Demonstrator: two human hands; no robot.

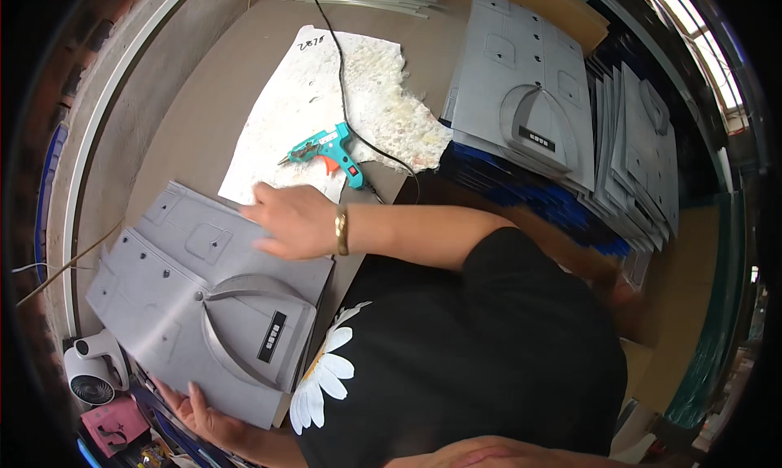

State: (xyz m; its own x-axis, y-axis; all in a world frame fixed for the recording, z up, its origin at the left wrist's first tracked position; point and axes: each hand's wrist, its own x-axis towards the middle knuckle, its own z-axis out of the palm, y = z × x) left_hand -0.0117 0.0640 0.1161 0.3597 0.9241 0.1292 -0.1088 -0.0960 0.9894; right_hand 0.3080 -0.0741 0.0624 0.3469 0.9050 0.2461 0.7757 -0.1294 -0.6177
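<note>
A grey moulded panel lies tilted at the lower left, with dark small fittings, a raised curved section and a black strip. At its near-left lower edge, my left hand grips the rim, with the fingers partly hidden. My right hand, wearing a gold-coloured bracelet, hovers over the panel's far right edge. Its fingers are somewhat apart and slightly blurred, and I see nothing in them. Just beyond it, a teal glue gun with an orange trigger rests on a rough white sheet.
A black cord runs across the sheet from the gun. Similar grey panels are stacked at the far right, beside more upright ones. Pale glue sticks lie at the back. A white fan and a pink item are at lower left.
</note>
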